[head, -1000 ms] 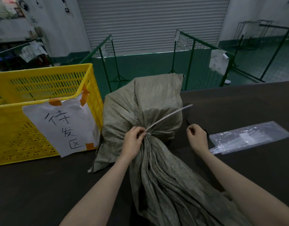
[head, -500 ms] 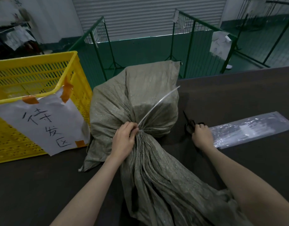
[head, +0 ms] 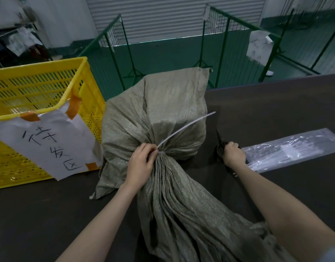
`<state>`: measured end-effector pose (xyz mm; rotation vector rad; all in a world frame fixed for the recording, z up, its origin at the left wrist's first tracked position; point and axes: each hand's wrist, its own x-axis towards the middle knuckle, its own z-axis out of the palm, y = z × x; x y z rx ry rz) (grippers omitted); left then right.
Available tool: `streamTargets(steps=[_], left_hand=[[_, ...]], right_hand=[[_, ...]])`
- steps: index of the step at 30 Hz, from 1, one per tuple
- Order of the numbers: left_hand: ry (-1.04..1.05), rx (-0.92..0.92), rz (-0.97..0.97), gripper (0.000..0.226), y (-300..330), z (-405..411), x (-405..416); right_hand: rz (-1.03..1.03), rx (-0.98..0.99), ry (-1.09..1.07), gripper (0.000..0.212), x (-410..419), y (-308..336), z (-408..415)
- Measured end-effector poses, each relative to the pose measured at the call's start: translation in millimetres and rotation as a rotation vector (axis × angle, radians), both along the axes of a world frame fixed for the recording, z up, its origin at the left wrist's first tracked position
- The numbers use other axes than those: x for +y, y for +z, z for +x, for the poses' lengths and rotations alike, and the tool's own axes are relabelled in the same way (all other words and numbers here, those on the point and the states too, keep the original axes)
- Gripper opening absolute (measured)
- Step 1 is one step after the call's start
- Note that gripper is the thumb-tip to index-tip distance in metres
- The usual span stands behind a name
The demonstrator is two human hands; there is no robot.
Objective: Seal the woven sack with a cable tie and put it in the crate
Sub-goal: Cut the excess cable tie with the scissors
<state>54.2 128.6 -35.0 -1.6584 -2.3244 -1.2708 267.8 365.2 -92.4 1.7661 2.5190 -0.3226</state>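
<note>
Sack point(head: 174, 140) lies mid-desk, neck bunched toward the near edge. Left hand point(head: 142, 163) pinches the cable tie point(head: 185, 129) at the neck; right hand point(head: 233, 154) closes over scissors point(head: 219, 144). Loosening that pinch could slacken the tie. Crate point(head: 40, 114) waits far left.

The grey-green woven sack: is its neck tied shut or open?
Tied shut. The grey-green woven sack is gathered tight where the white cable tie loops its neck, pinched by the left hand.

Coarse woven sack point(head: 174, 114) — matt; crate point(head: 83, 103) of glossy perforated plastic.
</note>
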Motion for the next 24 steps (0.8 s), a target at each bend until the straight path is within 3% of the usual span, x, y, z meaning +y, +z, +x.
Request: streamTargets(steps=[4, 9, 14, 18, 24], left_hand=[[0.009, -0.026, 0.009, 0.007, 0.7, 2.3, -0.7], [0.005, -0.042, 0.01, 0.007, 0.7, 3.2, -2.9], [0.052, -0.045, 0.029, 0.007, -0.3, 10.1, -9.0], [0.094, -0.124, 0.068, 0.006, 6.0, 17.3, -13.8], [0.068, -0.299, 0.139, 0.01, 29.7, 8.7, -17.9]], right_hand=[[0.01, 0.074, -0.02, 0.035, -8.6, 0.2, 6.2], [-0.036, 0.376, -0.163, 0.035, -21.6, 19.3, 1.8], [-0.033, 0.669, -0.097, 0.031, -41.9, 39.3, 5.2], [-0.051, 0.708, 0.022, 0.027, -70.1, 42.3, 16.8], [-0.036, 0.671, 0.176, 0.049, -107.2, 51.6, 40.0]])
